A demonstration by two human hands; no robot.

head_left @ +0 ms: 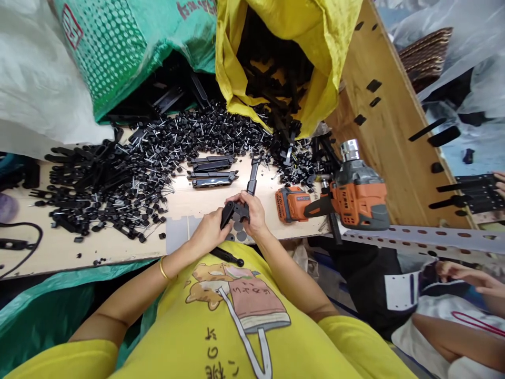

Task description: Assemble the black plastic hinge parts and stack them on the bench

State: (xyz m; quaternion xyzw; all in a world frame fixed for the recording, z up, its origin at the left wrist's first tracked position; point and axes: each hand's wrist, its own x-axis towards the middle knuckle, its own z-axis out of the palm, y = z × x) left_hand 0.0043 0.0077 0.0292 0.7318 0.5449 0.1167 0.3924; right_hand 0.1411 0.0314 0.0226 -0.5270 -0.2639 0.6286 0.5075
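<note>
My left hand (209, 229) is closed round a dark, rounded plastic part (228, 214) close to my body. Beside it, my right hand (255, 215) grips a black jointed arm (252, 181) whose slim end points away from me over the table. The two parts meet or nearly touch between my hands; whether they are joined I cannot tell. A black rod with a ball-like tip (228, 257) lies against my yellow shirt, just below my hands. Ahead, folded black arms (213, 180) lie side by side on the pale table.
Heaps of small black knobs with metal pins (197, 129) cover the table's back and left. An orange power drill (357, 197) lies at right. Behind are a green sack (118, 47) and a yellow sack (331, 47) holding black parts. Another person's hand (457, 273) shows at right.
</note>
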